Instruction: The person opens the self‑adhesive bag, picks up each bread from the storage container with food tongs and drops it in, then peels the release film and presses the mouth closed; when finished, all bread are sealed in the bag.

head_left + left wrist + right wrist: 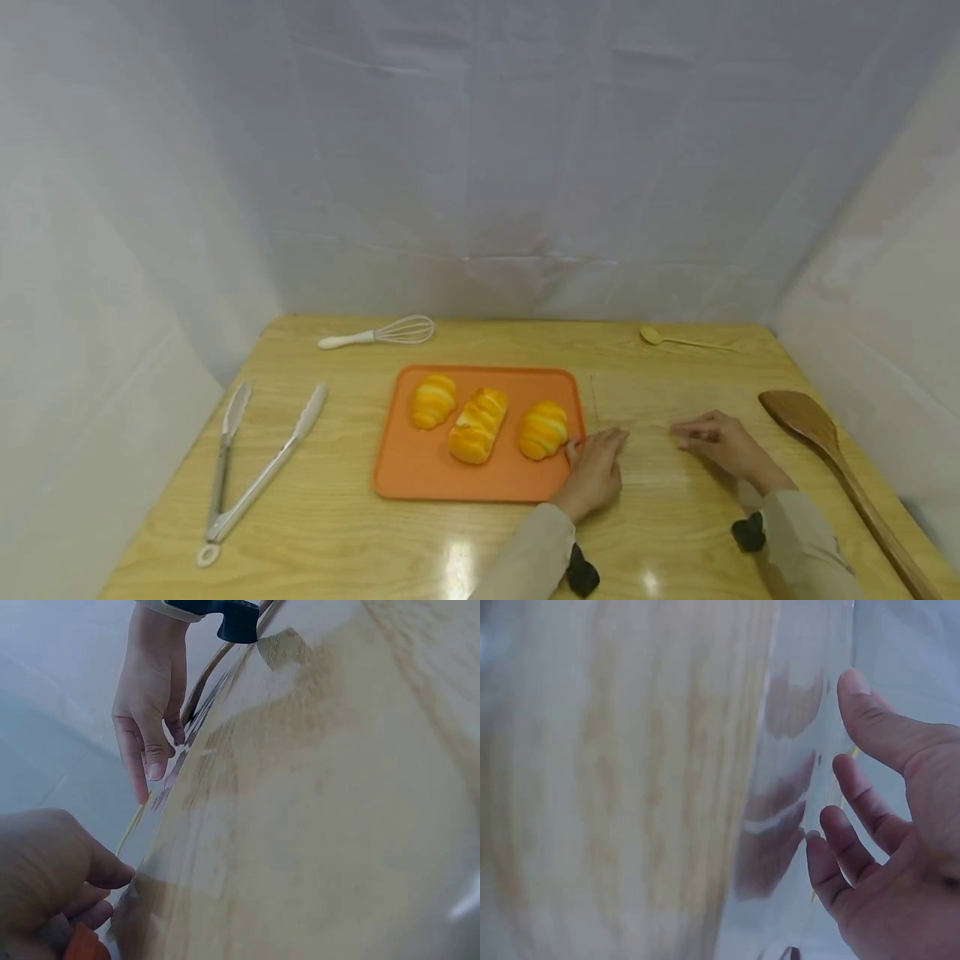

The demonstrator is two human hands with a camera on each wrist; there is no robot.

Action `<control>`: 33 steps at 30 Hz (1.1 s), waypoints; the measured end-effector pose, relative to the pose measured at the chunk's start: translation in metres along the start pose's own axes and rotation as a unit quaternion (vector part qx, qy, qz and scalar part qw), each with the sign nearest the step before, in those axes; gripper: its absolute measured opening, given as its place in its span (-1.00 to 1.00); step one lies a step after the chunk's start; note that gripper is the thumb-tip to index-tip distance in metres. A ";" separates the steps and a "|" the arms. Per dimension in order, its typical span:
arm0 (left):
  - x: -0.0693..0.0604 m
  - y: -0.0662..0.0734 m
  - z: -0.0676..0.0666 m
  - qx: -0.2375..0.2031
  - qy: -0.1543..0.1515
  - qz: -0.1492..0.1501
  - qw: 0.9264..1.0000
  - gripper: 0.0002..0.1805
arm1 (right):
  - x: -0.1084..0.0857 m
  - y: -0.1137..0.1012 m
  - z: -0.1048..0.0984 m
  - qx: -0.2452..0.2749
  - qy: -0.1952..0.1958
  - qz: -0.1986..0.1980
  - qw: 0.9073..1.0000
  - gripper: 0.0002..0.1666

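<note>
A clear, glossy sheet (pixel 647 462) lies flat on the wooden table between the hands, its outline faint. My left hand (pixel 592 475) is at the sheet's left edge, beside the orange tray (pixel 420 487); its fingertips reach over the sheet. In the left wrist view this left hand (pixel 45 877) has its fingertips at the sheet's far edge. My right hand (pixel 723 450) hovers by the sheet's right side. The right wrist view shows the right hand (pixel 900 825) with fingers spread and nothing between them, mirrored in the sheet (pixel 780 787).
Three bread pieces lie on the tray: a left roll (pixel 433 402), a loaf (pixel 478 425) and a right roll (pixel 543 431). Spread tongs (pixel 255 487) lie left, a whisk (pixel 378 333) and a golden spoon (pixel 652 336) at the back, a wooden spatula (pixel 813 425) right.
</note>
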State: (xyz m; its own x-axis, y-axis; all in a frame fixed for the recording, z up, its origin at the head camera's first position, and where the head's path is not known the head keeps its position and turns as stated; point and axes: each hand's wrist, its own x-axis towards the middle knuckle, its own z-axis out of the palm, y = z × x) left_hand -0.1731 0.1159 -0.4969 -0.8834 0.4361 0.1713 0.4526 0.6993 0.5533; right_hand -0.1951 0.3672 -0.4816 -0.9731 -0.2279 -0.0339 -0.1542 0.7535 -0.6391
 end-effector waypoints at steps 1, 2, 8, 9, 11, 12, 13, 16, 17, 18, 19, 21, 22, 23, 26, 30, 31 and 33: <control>0.000 0.000 0.000 0.000 -0.002 0.000 1.000 -0.49 | 0.000 0.001 -0.001 0.006 -0.003 0.002 1.000 -0.56; 0.000 0.000 -0.001 0.002 -0.004 0.000 1.000 -0.49 | 0.000 0.001 -0.001 0.008 -0.008 0.001 1.000 -0.55; 0.001 0.001 -0.006 0.000 -0.035 -0.015 0.999 -0.51 | 0.002 0.003 -0.002 0.008 -0.032 -0.005 0.999 -0.50; 0.002 0.001 -0.006 0.003 -0.043 -0.022 0.999 -0.51 | 0.002 0.004 -0.002 0.009 -0.034 -0.003 0.999 -0.50; 0.004 0.001 -0.007 0.020 -0.057 -0.032 0.998 -0.51 | 0.003 0.004 -0.003 0.016 -0.043 0.004 0.999 -0.49; 0.005 0.002 -0.007 0.032 -0.062 -0.034 0.997 -0.50 | 0.002 0.005 -0.003 0.017 -0.046 0.005 0.999 -0.49; 0.006 0.002 -0.007 0.044 -0.066 -0.035 0.996 -0.50 | 0.002 0.006 -0.003 0.017 -0.049 0.006 0.999 -0.49; 0.007 0.003 -0.005 0.074 -0.075 -0.033 0.994 -0.50 | 0.002 0.007 -0.003 0.013 -0.053 0.001 0.998 -0.49; 0.007 0.003 -0.004 0.077 -0.073 -0.032 0.994 -0.50 | 0.002 0.007 -0.003 0.009 -0.052 -0.002 0.999 -0.49; 0.007 0.003 -0.003 0.079 -0.075 -0.033 0.994 -0.50 | 0.001 0.007 -0.003 0.006 -0.050 -0.002 0.999 -0.48; 0.007 0.003 -0.002 0.079 -0.075 -0.034 0.994 -0.50 | 0.001 0.007 -0.003 0.006 -0.048 0.001 0.999 -0.48; 0.006 0.002 -0.002 0.073 -0.073 -0.036 0.994 -0.50 | 0.001 0.007 -0.003 0.005 -0.045 0.008 0.999 -0.47; 0.006 0.002 -0.001 0.071 -0.072 -0.037 0.994 -0.50 | 0.001 0.007 -0.004 0.005 -0.042 0.011 0.999 -0.47; 0.006 0.002 -0.001 0.067 -0.072 -0.038 0.994 -0.49 | 0.001 0.007 -0.004 0.004 -0.042 0.013 0.999 -0.46; 0.005 0.002 -0.001 0.058 -0.071 -0.040 0.995 -0.49 | 0.002 0.008 -0.004 0.002 -0.043 0.014 0.999 -0.45; 0.005 0.002 -0.001 0.050 -0.068 -0.040 0.996 -0.49 | 0.003 0.009 -0.004 0.008 -0.049 0.014 0.999 -0.45; 0.005 0.002 -0.001 0.050 -0.066 -0.040 0.996 -0.49 | 0.003 0.009 -0.004 0.011 -0.048 0.014 0.999 -0.45; 0.006 0.002 0.000 0.053 -0.062 -0.038 0.996 -0.49 | 0.004 0.008 -0.004 0.014 -0.046 0.015 0.999 -0.46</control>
State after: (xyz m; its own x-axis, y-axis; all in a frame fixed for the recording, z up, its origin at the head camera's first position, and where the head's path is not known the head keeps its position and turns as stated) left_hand -0.1773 0.1199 -0.4949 -0.8972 0.4408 0.0268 0.4004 0.7862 0.4708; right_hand -0.2013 0.3748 -0.4841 -0.9573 -0.2618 -0.1228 -0.1190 0.7436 -0.6580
